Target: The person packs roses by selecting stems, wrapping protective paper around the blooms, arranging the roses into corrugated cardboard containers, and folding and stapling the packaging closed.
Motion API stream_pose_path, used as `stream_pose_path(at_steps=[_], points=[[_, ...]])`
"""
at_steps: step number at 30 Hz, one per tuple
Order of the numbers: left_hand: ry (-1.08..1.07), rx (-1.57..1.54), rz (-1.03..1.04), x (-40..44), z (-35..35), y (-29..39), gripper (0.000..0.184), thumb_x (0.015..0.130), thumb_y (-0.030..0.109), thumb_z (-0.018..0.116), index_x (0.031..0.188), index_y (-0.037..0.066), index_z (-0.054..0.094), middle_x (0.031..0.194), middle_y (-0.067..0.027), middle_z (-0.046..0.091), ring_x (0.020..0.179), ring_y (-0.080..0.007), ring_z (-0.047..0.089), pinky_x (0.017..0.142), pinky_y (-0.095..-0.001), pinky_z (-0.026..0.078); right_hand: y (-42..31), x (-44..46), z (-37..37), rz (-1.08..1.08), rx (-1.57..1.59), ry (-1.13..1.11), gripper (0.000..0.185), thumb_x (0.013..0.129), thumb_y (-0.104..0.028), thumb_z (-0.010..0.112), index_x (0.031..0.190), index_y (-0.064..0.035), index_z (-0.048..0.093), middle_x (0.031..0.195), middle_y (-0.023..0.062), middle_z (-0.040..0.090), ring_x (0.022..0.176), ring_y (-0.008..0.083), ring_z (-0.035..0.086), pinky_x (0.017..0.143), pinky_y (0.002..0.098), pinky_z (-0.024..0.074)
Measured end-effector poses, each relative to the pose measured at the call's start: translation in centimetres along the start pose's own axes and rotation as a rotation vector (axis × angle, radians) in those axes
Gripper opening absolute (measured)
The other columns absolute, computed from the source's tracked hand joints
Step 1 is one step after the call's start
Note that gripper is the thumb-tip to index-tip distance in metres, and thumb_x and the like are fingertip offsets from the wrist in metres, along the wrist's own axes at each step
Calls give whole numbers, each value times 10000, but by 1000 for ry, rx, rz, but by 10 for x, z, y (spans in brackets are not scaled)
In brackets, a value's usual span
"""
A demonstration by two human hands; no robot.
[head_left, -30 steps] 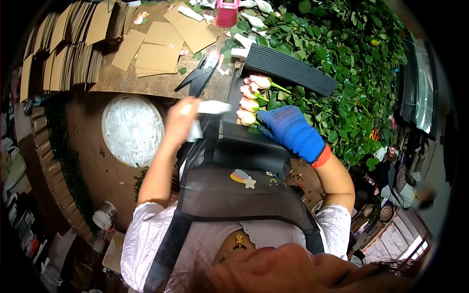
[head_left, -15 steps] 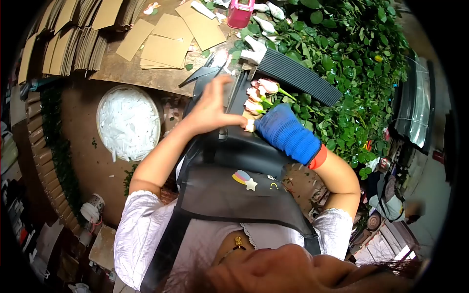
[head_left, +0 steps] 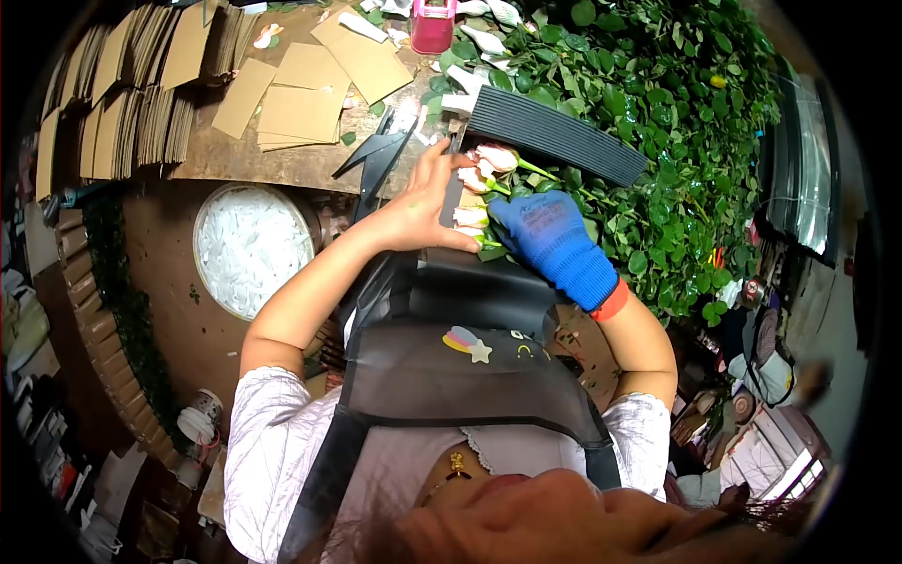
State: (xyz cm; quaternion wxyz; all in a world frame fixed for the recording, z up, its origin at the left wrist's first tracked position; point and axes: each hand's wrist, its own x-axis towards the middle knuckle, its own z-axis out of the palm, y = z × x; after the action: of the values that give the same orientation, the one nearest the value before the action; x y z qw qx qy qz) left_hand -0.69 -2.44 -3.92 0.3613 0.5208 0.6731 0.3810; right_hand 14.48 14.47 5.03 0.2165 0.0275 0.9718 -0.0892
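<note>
Bare left hand spread along a row of pale pink roses, gloved right hand at their stems

In the head view, the roses (head_left: pixel 486 183) lay just off twelve o'clock from the centre, their heads lined up in a row and their stems pointing toward three and four o'clock. The left hand (head_left: pixel 413 214) reached in from the nine o'clock side. Its fingers stood wide apart, the thumb by the rose head nearest the apron (head_left: pixel 470 385) and the other fingertips near the far end of the row; whether they pressed on the flowers could not be told.

The right hand (head_left: pixel 552 233), in a blue glove, came in from four o'clock with its fingers curved down beside the stems. The glove hid most of them, so how far they were closed, and on what, could not be told.

A ribbed black strip (head_left: pixel 554 136) lay slanted at one o'clock, just beyond the roses, and a heap of green leaves (head_left: pixel 658 122) filled two o'clock. Black scissors (head_left: pixel 378 160) lay on the wooden worktop (head_left: pixel 221 155) at eleven o'clock, with loose cardboard pieces (head_left: pixel 301 111) farther out. A pink container (head_left: pixel 433 28) sat at twelve o'clock. Around nine o'clock stood a round tub (head_left: pixel 199 226) of white pieces (head_left: pixel 252 252).
</note>
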Motion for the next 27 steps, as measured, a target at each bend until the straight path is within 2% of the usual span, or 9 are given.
stream_pose_path(at_steps=[5, 8, 11, 14, 17, 20, 22, 24, 27], points=[[177, -163, -73, 7, 7, 10, 813, 735, 360, 886, 1359, 52, 466, 1482, -270, 289, 1466, -456, 241, 1169, -497, 323, -5, -11, -14, 50, 12, -85, 147, 928, -240, 586, 976, -101, 587, 818, 103, 715, 769, 296, 723, 627, 428, 532], [212, -126, -64, 2, 9, 17, 745, 724, 271, 882, 1335, 80, 500, 1470, -265, 319, 1451, -450, 292, 1148, -475, 360, -7, -13, -24, 172, 43, 219, 148, 937, -250, 581, 989, -111, 592, 811, 100, 714, 761, 286, 722, 619, 427, 530], [181, -41, -21, 2, 9, 11, 739, 713, 255, 895, 1327, 97, 516, 1478, -267, 307, 1449, -453, 298, 1144, -480, 365, 15, 5, 11, 129, -9, 186, 265, 901, -306, 660, 1105, -147, 601, 786, 81, 676, 716, 292, 679, 613, 425, 506], [164, -109, -78, 1, 9, 13, 656, 725, 261, 898, 1276, 111, 575, 1490, -259, 294, 1429, -430, 335, 1143, -475, 365, 19, 0, 1, 22, 41, 177, 95, 921, -188, 582, 993, -145, 625, 809, 86, 717, 748, 274, 723, 609, 425, 528], [150, -126, -89, 2, 8, 14, 570, 747, 277, 889, 1223, 115, 620, 1485, -253, 303, 1411, -413, 360, 1136, -465, 372, 17, 3, 3, 18, -40, 40, 126, 919, -166, 575, 1025, -131, 633, 835, 86, 724, 772, 267, 730, 612, 420, 531], [184, -146, -102, 9, 12, 9, 473, 772, 293, 873, 1153, 108, 661, 1459, -246, 335, 1388, -400, 385, 1130, -449, 375, 12, -5, 5, 7, -115, 50, 235, 944, -154, 539, 1159, -99, 615, 857, 87, 730, 788, 269, 734, 621, 409, 538], [261, -183, -175, 14, 17, 14, 360, 788, 299, 858, 1031, 84, 702, 1365, -227, 420, 1335, -382, 428, 1109, -429, 381, 4, -12, -2, 152, -55, -4, 301, 960, -155, 514, 1244, -70, 570, 870, 92, 736, 799, 272, 737, 631, 402, 542], [284, -173, -166, 13, 19, 17, 335, 782, 281, 859, 1002, 79, 705, 1314, -219, 450, 1303, -376, 446, 1096, -422, 382, -3, -17, -7, 330, 4, 30, 378, 981, -171, 479, 1338, -46, 502, 884, 105, 745, 793, 284, 739, 639, 403, 548], [312, -189, -138, 12, 19, 22, 306, 769, 241, 860, 966, 67, 703, 1251, -203, 483, 1262, -365, 465, 1065, -412, 393, 1, -13, -5, 372, 98, 99, 376, 989, -173, 465, 1338, -33, 492, 906, 118, 747, 802, 285, 741, 639, 414, 551]])
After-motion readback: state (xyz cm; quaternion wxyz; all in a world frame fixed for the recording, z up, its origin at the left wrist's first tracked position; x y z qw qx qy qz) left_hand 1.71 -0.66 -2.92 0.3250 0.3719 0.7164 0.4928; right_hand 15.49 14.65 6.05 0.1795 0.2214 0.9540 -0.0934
